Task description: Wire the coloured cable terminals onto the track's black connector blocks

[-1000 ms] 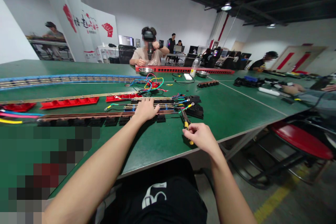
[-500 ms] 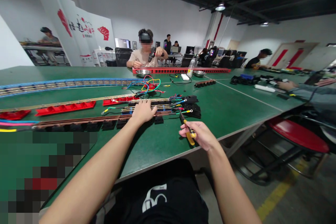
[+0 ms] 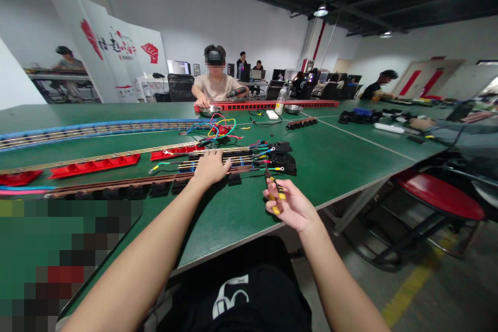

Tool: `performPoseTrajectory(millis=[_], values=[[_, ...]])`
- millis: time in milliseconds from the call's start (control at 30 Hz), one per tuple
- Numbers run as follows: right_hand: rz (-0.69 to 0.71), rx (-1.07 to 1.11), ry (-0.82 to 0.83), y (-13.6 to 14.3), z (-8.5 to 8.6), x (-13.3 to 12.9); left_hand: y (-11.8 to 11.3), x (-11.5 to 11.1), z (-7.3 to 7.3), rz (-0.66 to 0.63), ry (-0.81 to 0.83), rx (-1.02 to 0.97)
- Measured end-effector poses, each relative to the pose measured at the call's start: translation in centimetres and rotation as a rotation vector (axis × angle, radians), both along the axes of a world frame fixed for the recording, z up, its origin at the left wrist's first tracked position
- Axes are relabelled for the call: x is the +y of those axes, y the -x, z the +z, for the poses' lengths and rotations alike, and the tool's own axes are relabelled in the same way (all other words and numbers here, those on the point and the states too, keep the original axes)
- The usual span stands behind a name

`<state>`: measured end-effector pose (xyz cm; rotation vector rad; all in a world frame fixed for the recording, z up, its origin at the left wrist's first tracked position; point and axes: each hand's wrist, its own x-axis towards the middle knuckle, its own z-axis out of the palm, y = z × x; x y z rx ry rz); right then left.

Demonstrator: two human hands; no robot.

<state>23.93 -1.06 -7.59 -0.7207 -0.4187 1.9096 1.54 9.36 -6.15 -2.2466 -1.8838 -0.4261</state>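
My left hand [image 3: 211,167] lies palm down with its fingers spread, resting on the long rails with brass and brown strips [image 3: 155,178]. My right hand [image 3: 290,205] is wrapped round yellow-and-black pliers [image 3: 279,189], whose jaws point up and away from me. Those jaws are close to a green wire with a ring terminal [image 3: 277,168], and whether they touch it I cannot tell. Black connector blocks [image 3: 283,160] with several wires sit at the right end of the rails.
Red trays [image 3: 95,165] and a curved blue rail [image 3: 101,126] lie to the left. Across the green table [image 3: 334,166], a person sits behind a red rail [image 3: 272,105], bowls and a bottle [image 3: 280,101]. Another person's hand [image 3: 422,123] is at right, above a red stool [image 3: 441,194].
The pliers have turned more upright in my right hand and their handles have shifted slightly left. The person opposite has lowered a power tool and reaches to a bowl. My left hand stays on the rails.
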Motion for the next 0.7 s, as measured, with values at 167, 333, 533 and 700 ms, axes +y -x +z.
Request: performPoseTrajectory(millis=[167, 333, 533, 700], values=[[0.010, 0.033, -0.017, 0.1, 0.0, 0.0, 0.0, 0.0, 0.0, 0.005, 0.003, 0.001], [0.049, 0.035, -0.044, 0.1, 0.0, -0.1, 0.0, 0.1, -0.1, 0.002, -0.005, 0.004], [0.033, 0.069, -0.033, 0.6, 0.3, -0.1, 0.0, 0.1, -0.2, -0.002, -0.011, -0.001], [-0.044, 0.064, 0.015, 1.3, 1.2, -1.9, 0.1, 0.3, -0.3, -0.003, -0.011, -0.004]])
